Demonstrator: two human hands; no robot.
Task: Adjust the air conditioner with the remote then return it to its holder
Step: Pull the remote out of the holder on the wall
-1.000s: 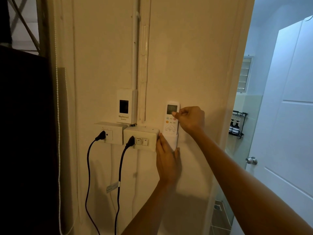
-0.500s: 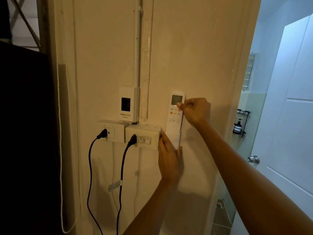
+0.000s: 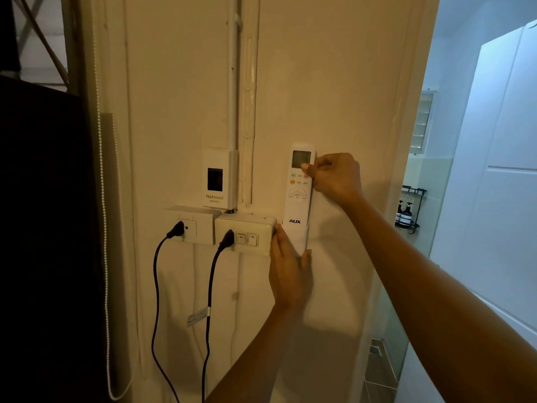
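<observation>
Remote (image 3: 297, 196) risen, apparently; right grip (image 3: 334, 177) pinches top.

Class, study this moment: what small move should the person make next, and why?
Probably draw the remote straight up, clear of the holder. The right hand pinches its top, its foot sits in the holder, which the left hand steadies, and it has been rising.

Cream wall (image 3: 334, 82), white door (image 3: 499, 141)

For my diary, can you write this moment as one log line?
right hand: pinches remote | left hand: holds holder | remote: bottom in holder
</observation>
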